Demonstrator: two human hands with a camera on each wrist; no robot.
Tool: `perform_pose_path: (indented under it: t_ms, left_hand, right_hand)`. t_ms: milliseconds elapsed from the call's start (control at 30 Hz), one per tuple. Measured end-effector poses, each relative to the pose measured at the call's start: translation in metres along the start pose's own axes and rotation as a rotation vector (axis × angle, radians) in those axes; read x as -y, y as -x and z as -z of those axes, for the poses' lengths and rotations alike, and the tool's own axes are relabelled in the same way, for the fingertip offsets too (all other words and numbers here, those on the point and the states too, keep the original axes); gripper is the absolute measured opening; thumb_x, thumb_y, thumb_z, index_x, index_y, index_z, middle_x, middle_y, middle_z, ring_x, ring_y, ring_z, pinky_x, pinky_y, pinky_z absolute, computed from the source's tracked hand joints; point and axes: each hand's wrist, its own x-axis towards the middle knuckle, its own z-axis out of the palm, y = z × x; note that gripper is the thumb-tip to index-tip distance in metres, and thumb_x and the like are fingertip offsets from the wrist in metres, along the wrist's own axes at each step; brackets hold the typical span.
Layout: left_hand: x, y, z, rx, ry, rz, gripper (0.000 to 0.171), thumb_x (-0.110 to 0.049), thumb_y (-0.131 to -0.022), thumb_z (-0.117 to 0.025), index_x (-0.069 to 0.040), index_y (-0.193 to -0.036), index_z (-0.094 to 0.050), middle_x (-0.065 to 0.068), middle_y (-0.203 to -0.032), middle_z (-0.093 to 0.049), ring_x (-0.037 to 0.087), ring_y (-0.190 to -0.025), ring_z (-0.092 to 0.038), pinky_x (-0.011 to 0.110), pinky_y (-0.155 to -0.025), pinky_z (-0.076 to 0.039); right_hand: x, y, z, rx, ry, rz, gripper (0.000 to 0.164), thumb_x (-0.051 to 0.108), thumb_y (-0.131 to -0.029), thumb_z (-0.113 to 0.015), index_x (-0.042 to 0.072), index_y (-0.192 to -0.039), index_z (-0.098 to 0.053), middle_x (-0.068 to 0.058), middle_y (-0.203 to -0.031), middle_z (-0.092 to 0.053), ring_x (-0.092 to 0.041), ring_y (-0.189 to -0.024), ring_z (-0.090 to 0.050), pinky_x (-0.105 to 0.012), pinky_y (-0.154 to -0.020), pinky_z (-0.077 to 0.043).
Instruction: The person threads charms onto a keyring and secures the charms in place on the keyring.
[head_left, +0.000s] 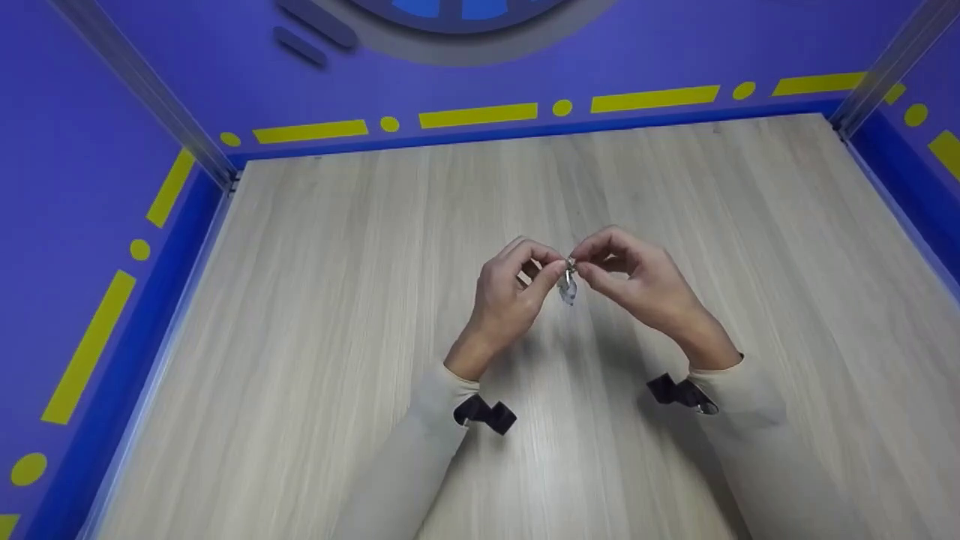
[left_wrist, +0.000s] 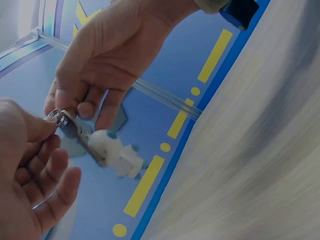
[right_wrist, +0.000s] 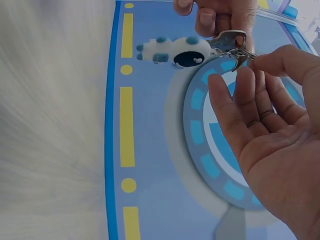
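Both hands meet at a keychain held up over the table. Its small white-and-blue figure charm [head_left: 568,291] hangs below the fingertips, with a dark eye patch facing the right wrist view. My left hand [head_left: 510,289] pinches the metal end of the keychain between thumb and forefinger. Opposite it, my right hand [head_left: 637,277] pinches the same ring area, its other fingers loosely bent in the right wrist view. A metal ring [left_wrist: 56,115] and a flat metal piece [right_wrist: 231,36], perhaps a key, show beside the charm. Fingertips partly hide the ring.
A light wood-grain table [head_left: 322,337] spreads beneath the hands. Blue-purple panels [head_left: 97,150] with yellow markings stand along its back and sides, joined by metal corner posts [head_left: 142,82]. Black straps [head_left: 484,414] sit at both sleeve cuffs.
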Motion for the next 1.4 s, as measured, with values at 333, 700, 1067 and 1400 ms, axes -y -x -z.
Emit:
perform_pose_path:
  t_ms: [333,700,1067,1400]
  left_hand:
    - [0.003,0.001,-0.007,-0.064,0.078,-0.01,0.01,-0.011,-0.1,-0.076,-0.002,-0.098,-0.074,0.004,-0.094,-0.071,0.013,-0.072,-0.065,0.027,-0.062,-0.057]
    - [0.009,-0.001,0.002,-0.051,-0.248,-0.264,0.002,-0.007,-0.092,-0.083,-0.007,-0.091,-0.081,0.0,-0.087,-0.073,0.009,-0.068,-0.067,0.017,-0.062,-0.054]
    - [0.007,0.001,0.005,0.035,-0.343,-0.285,0.009,-0.015,-0.099,-0.077,-0.01,-0.091,-0.076,-0.001,-0.089,-0.069,0.006,-0.071,-0.067,0.016,-0.061,-0.051]
    - [0.006,0.001,0.004,0.065,-0.223,-0.212,0.008,-0.013,-0.102,-0.073,-0.008,-0.095,-0.073,0.001,-0.091,-0.068,0.01,-0.072,-0.064,0.023,-0.061,-0.052]
  right_hand:
    - [-0.006,-0.004,0.001,-0.026,0.089,0.02,0.007,0.0,-0.094,-0.078,0.001,-0.101,-0.078,-0.005,-0.097,-0.076,-0.015,-0.089,-0.07,-0.023,-0.081,-0.057]
    - [-0.007,-0.002,0.002,0.037,0.212,0.102,0.007,0.002,-0.09,-0.082,0.008,-0.092,-0.079,0.006,-0.092,-0.074,-0.015,-0.087,-0.073,-0.022,-0.081,-0.058]
    - [-0.009,0.001,0.013,0.152,0.18,0.034,0.01,0.001,-0.099,-0.073,0.009,-0.101,-0.079,0.006,-0.095,-0.073,-0.015,-0.085,-0.068,-0.02,-0.079,-0.055]
    - [-0.008,0.0,0.016,0.143,0.195,0.11,0.014,-0.003,-0.095,-0.077,0.009,-0.099,-0.081,0.007,-0.094,-0.075,-0.014,-0.084,-0.071,-0.02,-0.078,-0.057]
